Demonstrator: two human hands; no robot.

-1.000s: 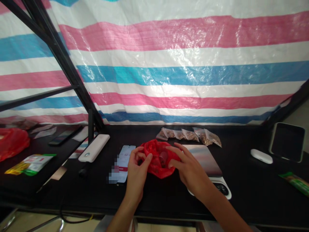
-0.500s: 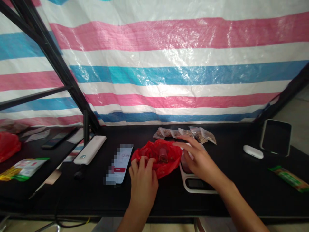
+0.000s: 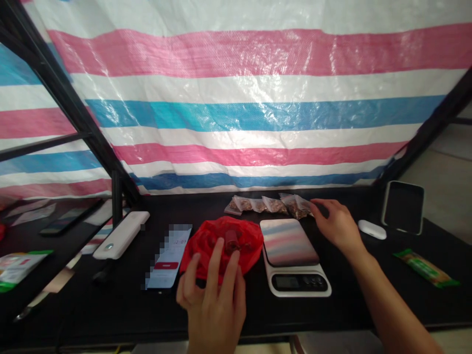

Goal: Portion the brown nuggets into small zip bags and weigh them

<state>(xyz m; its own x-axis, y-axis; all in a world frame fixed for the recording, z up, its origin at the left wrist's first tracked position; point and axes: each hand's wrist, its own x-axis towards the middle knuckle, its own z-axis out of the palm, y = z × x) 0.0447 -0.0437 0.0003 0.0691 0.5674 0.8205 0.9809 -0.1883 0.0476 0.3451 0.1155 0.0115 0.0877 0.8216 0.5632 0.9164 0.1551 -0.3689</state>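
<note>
The left hand (image 3: 216,305) lies spread over the red bag (image 3: 247,241), midway between the table's (image 3: 258,314) front and back edges; the right hand (image 3: 339,228), pinch unconfirmed, is at the back-edge packets (image 3: 275,204), whose overlap could drag neighbours along if one were pulled.

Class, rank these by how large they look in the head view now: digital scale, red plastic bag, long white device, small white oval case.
1. Digital scale and red plastic bag: too alike to rank; the left hand hides part of the bag.
2. Long white device
3. Small white oval case
</note>
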